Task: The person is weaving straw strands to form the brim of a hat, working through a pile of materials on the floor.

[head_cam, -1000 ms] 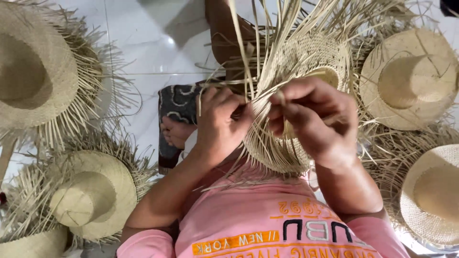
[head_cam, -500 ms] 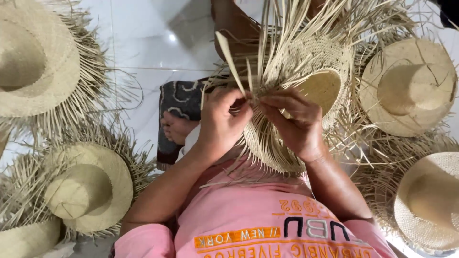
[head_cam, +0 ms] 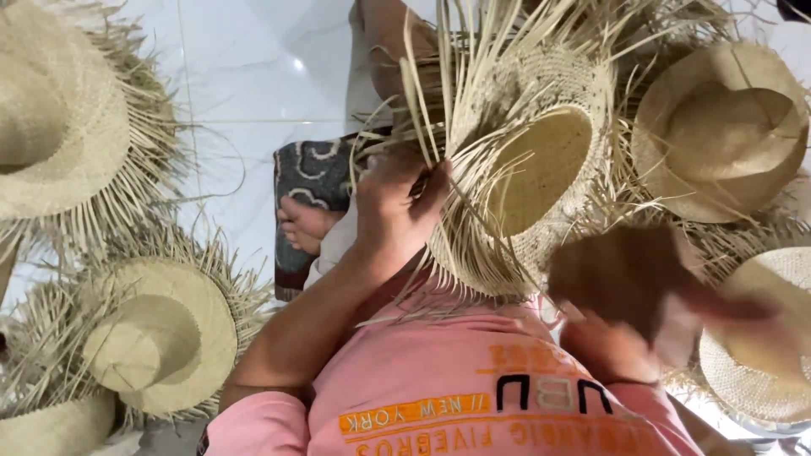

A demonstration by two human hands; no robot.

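Observation:
An unfinished straw hat [head_cam: 541, 169] with long loose fibres sticking out of its brim rests in my lap, its hollow crown facing me. My left hand [head_cam: 397, 211] grips the brim's left edge, pinching a bunch of straw strands. My right hand [head_cam: 625, 279] is off the hat, low at the right and blurred by motion, with nothing visible in it. Whether its fingers are apart or closed is hidden by the blur.
Other straw hats with frayed brims lie around on the white tiled floor [head_cam: 253, 84]: one at the upper left [head_cam: 59, 135], one at the lower left [head_cam: 160, 338], one at the upper right [head_cam: 726, 127], one at the lower right [head_cam: 760, 338]. A patterned cushion [head_cam: 312, 177] sits under my foot [head_cam: 308, 224].
My right hand left the hat's brim and swung down to the right. My left hand kept its hold on the straw. The hat turned so its hollow crown shows more.

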